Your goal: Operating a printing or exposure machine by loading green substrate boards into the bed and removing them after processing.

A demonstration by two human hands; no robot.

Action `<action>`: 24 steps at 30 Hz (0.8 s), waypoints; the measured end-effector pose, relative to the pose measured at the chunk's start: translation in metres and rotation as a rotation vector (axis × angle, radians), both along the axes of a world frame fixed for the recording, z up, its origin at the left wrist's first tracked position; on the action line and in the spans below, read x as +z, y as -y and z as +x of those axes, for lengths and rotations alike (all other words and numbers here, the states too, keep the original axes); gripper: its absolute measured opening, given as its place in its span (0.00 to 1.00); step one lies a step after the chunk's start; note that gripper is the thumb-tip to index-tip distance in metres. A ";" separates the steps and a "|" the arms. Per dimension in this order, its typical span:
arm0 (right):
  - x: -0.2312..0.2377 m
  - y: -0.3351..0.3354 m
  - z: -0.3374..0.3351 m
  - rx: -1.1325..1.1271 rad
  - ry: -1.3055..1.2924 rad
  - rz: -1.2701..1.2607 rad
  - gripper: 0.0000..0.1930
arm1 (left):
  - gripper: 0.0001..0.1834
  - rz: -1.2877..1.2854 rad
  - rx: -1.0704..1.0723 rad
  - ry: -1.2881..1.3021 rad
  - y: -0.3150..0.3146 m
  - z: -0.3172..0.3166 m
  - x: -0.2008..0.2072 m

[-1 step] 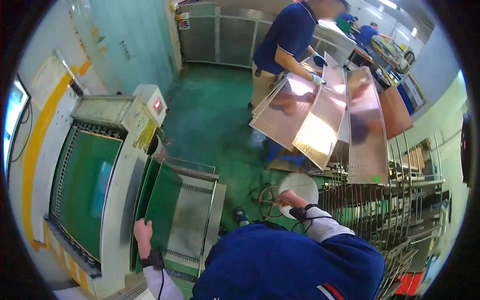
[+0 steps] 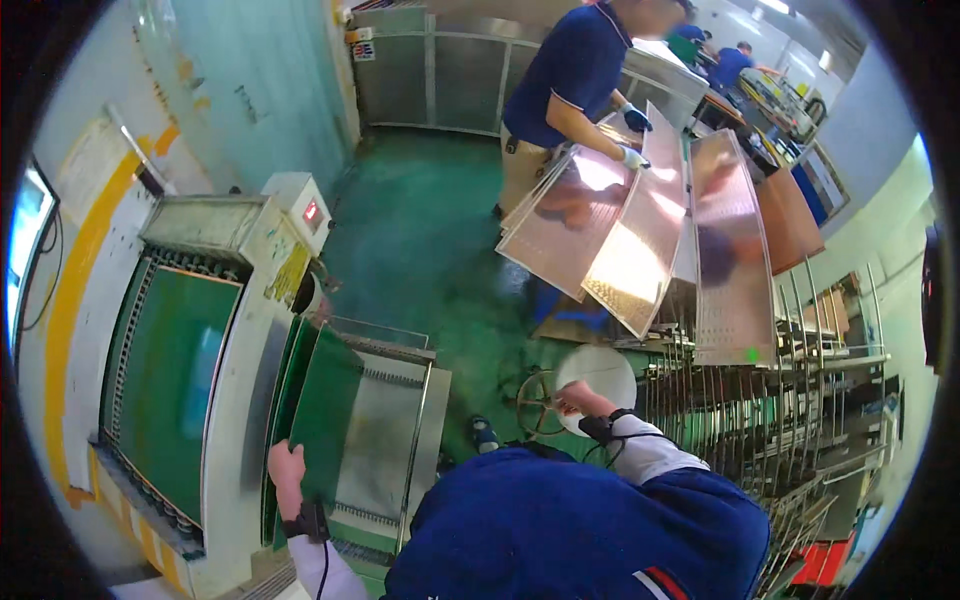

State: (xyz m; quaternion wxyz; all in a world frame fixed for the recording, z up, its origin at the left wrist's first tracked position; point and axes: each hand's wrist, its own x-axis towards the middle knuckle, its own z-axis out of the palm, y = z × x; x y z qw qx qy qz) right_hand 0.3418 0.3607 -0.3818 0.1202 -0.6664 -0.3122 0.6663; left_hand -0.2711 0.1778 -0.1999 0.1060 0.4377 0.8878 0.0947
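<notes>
Head view, single camera. Left hand (image 2: 287, 464) is at the near left edge of the dark green panel (image 2: 332, 405), fingers curled at that edge; whether they clamp it or only rest there, I cannot tell. Panel leans beside other green sheets along the left side of the slotted metal rack (image 2: 395, 350).

Right hand (image 2: 578, 398) is in front of the left edge of a white round stool top (image 2: 604, 380), fingers bent together; contact with the stool, and anything inside the fingers, cannot be made out. Spoked metal ring (image 2: 538, 403) lies just left of the stool.

Left of the rack: roller conveyor machine (image 2: 228, 450), a green board (image 2: 170, 380) lying across its bed, control box (image 2: 297, 212) at the machine's far right corner.

Upper right: co-worker (image 2: 575, 70) bends over fanned copper-coloured sheets (image 2: 575, 220), one glove dark, one light, both at the sheets' far end. Rod rack (image 2: 760, 420) stands below the sheets' right side.
</notes>
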 end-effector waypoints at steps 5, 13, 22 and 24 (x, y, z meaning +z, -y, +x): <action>-0.006 0.023 0.015 -0.054 0.042 -0.129 0.09 | 0.15 -0.080 0.018 0.087 -0.002 0.002 -0.003; -0.060 0.024 0.040 0.253 0.161 0.158 0.11 | 0.15 -0.063 0.088 0.143 0.004 -0.003 -0.013; 0.036 0.020 -0.018 -0.014 0.117 0.012 0.11 | 0.14 -0.094 0.069 0.081 0.006 0.000 -0.008; 0.025 0.022 -0.013 -0.008 0.167 0.017 0.10 | 0.14 -0.070 0.057 0.057 0.007 -0.004 -0.016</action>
